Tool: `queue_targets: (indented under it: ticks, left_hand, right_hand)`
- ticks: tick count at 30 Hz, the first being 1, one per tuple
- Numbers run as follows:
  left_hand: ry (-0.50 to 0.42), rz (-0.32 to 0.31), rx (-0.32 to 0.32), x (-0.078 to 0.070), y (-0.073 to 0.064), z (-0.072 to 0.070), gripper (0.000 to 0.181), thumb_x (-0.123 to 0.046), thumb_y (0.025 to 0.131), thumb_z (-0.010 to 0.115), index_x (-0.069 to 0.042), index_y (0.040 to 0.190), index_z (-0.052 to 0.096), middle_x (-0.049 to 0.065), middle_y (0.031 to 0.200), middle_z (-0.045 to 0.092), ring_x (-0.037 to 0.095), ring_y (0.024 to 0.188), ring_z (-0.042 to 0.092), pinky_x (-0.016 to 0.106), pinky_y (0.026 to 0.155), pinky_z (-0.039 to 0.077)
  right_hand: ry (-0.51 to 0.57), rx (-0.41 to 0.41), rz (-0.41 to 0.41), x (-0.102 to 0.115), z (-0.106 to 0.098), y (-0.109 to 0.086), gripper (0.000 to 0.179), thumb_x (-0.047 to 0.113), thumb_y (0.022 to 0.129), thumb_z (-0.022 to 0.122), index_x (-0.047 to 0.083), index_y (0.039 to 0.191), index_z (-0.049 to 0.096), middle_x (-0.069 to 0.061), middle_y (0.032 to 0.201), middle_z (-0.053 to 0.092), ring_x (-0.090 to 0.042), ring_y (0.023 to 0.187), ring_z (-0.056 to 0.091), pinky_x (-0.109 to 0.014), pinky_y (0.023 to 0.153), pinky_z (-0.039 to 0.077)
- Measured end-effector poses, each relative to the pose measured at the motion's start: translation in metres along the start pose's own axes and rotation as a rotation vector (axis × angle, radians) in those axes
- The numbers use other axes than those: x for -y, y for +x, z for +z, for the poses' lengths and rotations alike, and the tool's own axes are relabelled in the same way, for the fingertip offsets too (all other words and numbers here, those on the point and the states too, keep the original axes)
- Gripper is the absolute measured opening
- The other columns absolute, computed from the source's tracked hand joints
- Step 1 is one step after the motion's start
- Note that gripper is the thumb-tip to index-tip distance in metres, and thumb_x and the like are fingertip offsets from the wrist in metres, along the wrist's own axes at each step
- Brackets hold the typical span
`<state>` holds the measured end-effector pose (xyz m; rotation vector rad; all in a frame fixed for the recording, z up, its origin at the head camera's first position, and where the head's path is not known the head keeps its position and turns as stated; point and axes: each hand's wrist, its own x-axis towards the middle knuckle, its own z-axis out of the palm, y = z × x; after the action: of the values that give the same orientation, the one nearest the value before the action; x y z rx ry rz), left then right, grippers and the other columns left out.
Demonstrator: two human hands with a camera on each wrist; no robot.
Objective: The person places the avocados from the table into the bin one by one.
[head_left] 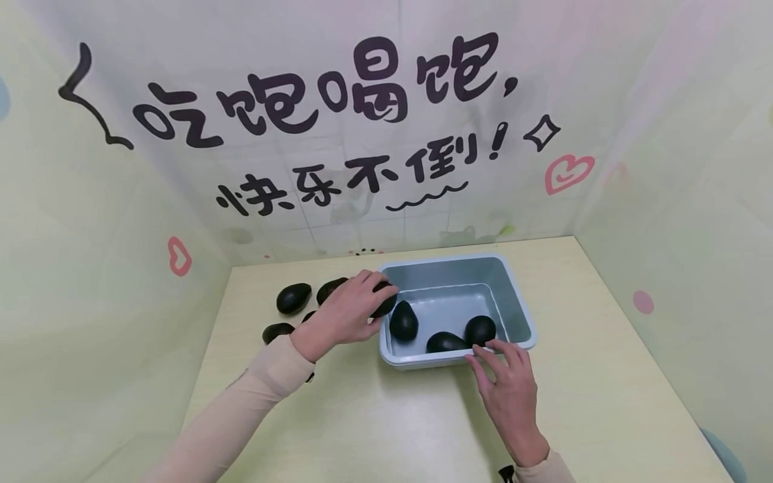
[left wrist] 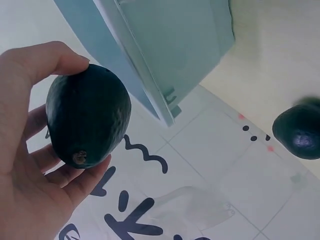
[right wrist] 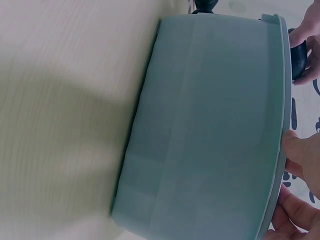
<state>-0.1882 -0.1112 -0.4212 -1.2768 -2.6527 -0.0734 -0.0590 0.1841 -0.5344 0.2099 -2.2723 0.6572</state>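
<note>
My left hand (head_left: pixel 347 305) grips a dark avocado (left wrist: pixel 89 117), thumb on one side and fingers round the other. It hangs at the left rim of a light blue plastic bin (head_left: pixel 443 260). Inside the bin lie a pear-shaped avocado (head_left: pixel 404 322) by the left wall and two more along the near wall, one lying long (head_left: pixel 445 342) and one rounder (head_left: pixel 480 330). At the bin's near rim, toward the right corner, my right hand (head_left: pixel 510 392) pinches the edge between thumb and fingers, as the right wrist view (right wrist: pixel 285 165) also shows.
Left of the bin, several dark avocados lie on the pale wooden table (head_left: pixel 386 422), among them one at the back (head_left: pixel 294 298) and one nearer (head_left: pixel 278 333). My left forearm partly hides this group. A printed curtain (head_left: pixel 338 228) stands behind the table and along its sides.
</note>
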Motion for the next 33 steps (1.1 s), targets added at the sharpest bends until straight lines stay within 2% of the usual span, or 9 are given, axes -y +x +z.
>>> queue_targets:
  ticks: [7, 18, 33]
  left_hand:
    - [-0.007, 0.051, 0.033, -0.010, 0.005, 0.003, 0.048, -0.018, 0.090, 0.078, -0.011, 0.136, 0.068, 0.013, 0.130, 0.065, 0.032, 0.116, 0.063, 0.041, 0.087, 0.060]
    - [0.034, 0.090, 0.031, -0.018, 0.006, 0.009, 0.052, -0.021, 0.089, 0.081, -0.013, 0.138, 0.066, 0.013, 0.132, 0.064, 0.030, 0.114, 0.063, 0.039, 0.083, 0.060]
    - [0.008, 0.114, 0.064, -0.023, 0.012, 0.013, 0.054, -0.024, 0.088, 0.084, -0.013, 0.139, 0.067, 0.012, 0.133, 0.065, 0.030, 0.118, 0.063, 0.040, 0.096, 0.059]
  right_hand:
    - [-0.009, -0.006, 0.000, -0.002, -0.001, -0.002, 0.030, 0.011, 0.072, 0.096, 0.007, 0.100, 0.085, -0.015, 0.103, 0.073, -0.039, 0.099, 0.064, -0.050, 0.076, 0.058]
    - [0.007, -0.019, -0.005, -0.005, 0.000, -0.004, 0.029, 0.011, 0.072, 0.096, 0.007, 0.099, 0.085, -0.014, 0.104, 0.073, -0.038, 0.100, 0.064, -0.049, 0.077, 0.058]
    - [-0.001, 0.001, 0.009, -0.001, -0.003, 0.000, 0.030, 0.009, 0.071, 0.097, 0.008, 0.099, 0.085, -0.014, 0.104, 0.073, -0.037, 0.100, 0.064, -0.049, 0.075, 0.059]
